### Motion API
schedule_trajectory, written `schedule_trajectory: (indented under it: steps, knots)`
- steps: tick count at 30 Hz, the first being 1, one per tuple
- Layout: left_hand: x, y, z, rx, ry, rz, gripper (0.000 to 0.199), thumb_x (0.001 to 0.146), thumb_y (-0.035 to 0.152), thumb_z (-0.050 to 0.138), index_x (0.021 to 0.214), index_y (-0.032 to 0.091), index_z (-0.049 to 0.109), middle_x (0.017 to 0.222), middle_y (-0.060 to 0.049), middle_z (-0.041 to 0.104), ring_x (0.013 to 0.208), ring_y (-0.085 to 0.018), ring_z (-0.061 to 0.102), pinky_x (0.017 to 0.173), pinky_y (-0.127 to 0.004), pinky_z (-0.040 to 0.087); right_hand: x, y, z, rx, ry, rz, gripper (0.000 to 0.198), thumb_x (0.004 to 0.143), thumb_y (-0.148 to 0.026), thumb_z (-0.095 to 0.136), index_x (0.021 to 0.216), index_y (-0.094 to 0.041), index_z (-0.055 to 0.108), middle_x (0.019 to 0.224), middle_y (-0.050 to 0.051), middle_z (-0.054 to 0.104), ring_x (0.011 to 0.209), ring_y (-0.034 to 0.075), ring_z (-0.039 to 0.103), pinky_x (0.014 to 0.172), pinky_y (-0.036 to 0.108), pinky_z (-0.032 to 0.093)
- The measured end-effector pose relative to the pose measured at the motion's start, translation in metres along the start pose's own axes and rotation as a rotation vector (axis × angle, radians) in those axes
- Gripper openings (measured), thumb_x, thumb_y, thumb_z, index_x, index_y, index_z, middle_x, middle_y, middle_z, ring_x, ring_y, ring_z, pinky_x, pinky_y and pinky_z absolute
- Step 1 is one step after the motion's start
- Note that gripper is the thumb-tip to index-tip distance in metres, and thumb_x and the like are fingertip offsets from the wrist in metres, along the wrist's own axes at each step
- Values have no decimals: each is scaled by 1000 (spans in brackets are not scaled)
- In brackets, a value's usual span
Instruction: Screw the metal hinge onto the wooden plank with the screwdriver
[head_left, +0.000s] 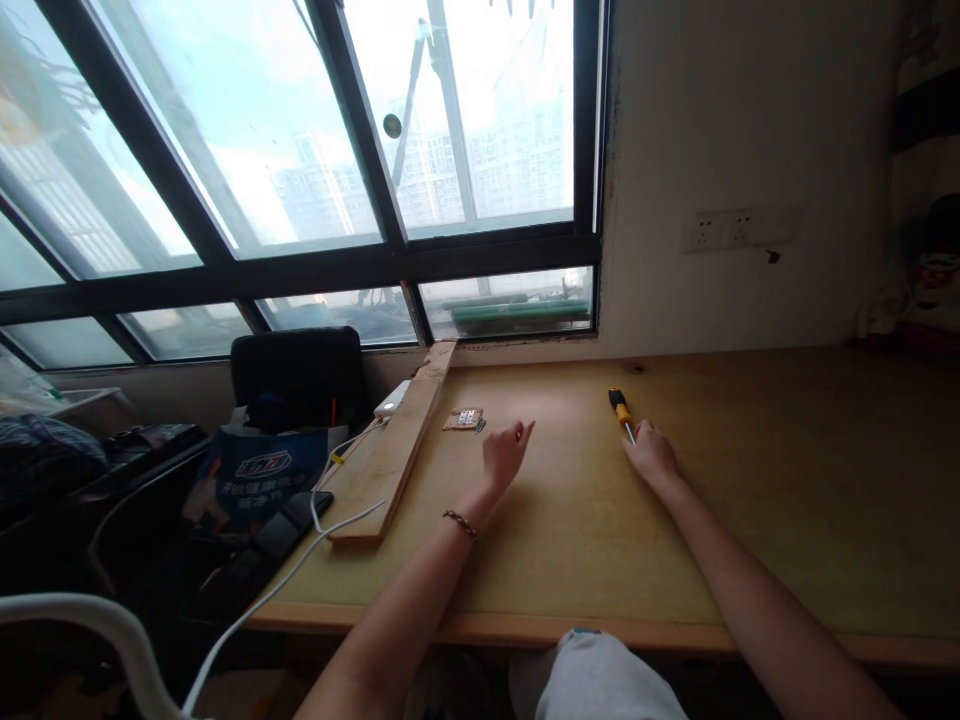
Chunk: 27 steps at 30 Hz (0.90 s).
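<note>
Right hand (651,455) loosely curled over screwdriver (622,412) shaft; orange handle points away toward window, long axis slightly left-leaning. Left hand (504,455) half-spread, holding nothing.

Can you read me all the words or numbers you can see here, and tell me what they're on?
Blue bag: a white logo and a line of white characters, too blurred to read.
Small packet near the left hand: markings too small to read.
Screwdriver by the right hand: no lettering visible.
Wall sockets: no readable labels.
</note>
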<state>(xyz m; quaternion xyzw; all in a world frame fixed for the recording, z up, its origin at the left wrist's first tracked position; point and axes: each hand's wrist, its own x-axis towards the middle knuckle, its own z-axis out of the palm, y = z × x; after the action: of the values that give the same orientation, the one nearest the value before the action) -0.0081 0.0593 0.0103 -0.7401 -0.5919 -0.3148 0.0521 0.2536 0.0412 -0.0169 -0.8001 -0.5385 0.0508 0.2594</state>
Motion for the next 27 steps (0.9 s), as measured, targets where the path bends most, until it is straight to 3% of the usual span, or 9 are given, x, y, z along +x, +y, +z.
schedule_trajectory:
  steps: [5,8,10,13,15,17,21,24,27]
  knots:
    - [-20,22,13,3,-126,279,51,89,44,31,57,17,59,57,-6,61,49,-11,49,50,-23,22,3,8,3,-28,-40,-17,19,77,-30,54,88,-15,55,89,14,62,78,24,60,56,28,34]
    - [-26,15,5,-21,-84,282,48,90,41,31,60,16,58,56,-5,60,49,-11,50,50,-23,25,7,11,6,34,-46,-36,9,75,-24,54,78,-16,57,78,11,63,71,21,59,55,27,33]
    - [-27,11,0,-56,-40,236,43,91,37,31,67,16,60,59,-5,61,52,-11,52,52,-23,31,9,11,9,169,-19,-17,5,71,-22,57,70,-17,56,69,8,61,65,18,56,53,25,32]
    - [-25,9,-3,-148,-15,251,30,91,25,31,100,18,59,78,-4,65,68,-12,59,62,-22,41,10,8,9,600,-20,110,9,64,-22,62,62,-18,54,56,1,53,52,12,47,48,23,30]
    - [-24,10,-3,-170,-11,298,33,89,20,34,118,21,49,98,-5,64,85,-14,59,72,-24,45,8,4,4,961,-156,178,12,62,-25,63,61,-17,55,52,-2,45,45,8,39,42,21,26]
    - [-24,12,-3,-142,-2,344,38,86,20,40,124,22,44,114,-6,58,101,-16,55,83,-28,45,3,-1,-2,1204,-356,169,16,59,-27,66,64,-15,58,52,-4,42,43,6,33,38,19,21]
    - [-23,14,-6,-44,51,443,50,79,20,53,128,22,40,133,-7,43,126,-22,35,103,-39,32,-13,-15,-11,1368,-807,48,23,60,-26,70,74,-10,64,50,-7,34,41,1,23,35,15,16]
    - [-23,14,-8,20,71,495,41,79,20,55,120,22,47,129,-8,47,127,-24,33,105,-45,26,-25,-25,-12,1396,-1076,-13,20,63,-24,69,76,-9,64,48,-9,30,40,0,17,34,13,13]
    - [-24,13,-8,54,22,501,19,85,21,46,100,21,57,103,-6,61,105,-21,51,96,-40,35,-34,-31,-12,1396,-1205,-55,16,66,-21,66,77,-9,64,48,-9,31,40,0,17,34,12,13]
